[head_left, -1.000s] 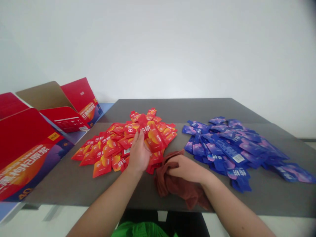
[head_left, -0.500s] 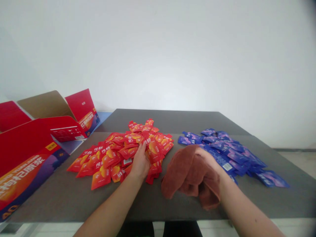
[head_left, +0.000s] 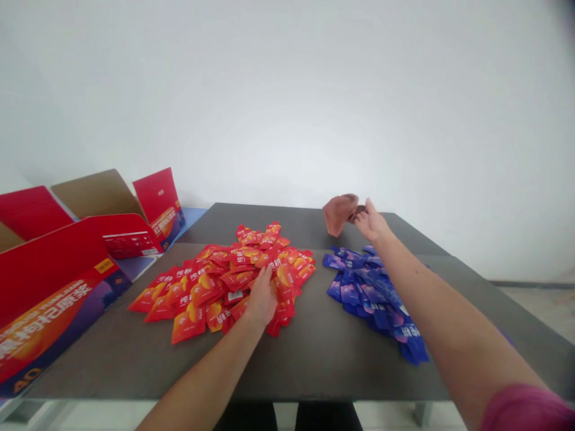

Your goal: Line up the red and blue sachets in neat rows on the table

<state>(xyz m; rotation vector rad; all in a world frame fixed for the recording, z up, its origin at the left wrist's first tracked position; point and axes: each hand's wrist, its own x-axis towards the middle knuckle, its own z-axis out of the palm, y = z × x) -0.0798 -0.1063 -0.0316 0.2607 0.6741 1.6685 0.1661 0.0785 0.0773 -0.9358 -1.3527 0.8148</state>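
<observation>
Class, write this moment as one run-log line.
left hand: on red packets | right hand: at brown cloth, grip unclear | blue packets: piled, partly hidden

Through my one head-worn camera I look forward and down from just above the near edge of the flat dark-grey tabletop (head_left: 314, 359), facing the plain white wall (head_left: 287, 108) behind it

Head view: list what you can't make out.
Head view:
Blue packets: partly hidden behind the right arm.
Brown cloth: blurred; whether the right hand grips it is unclear.
Red packets: some covered by the left hand.
Red carton: floor hidden by its near wall; left part cut by picture edge.
</observation>
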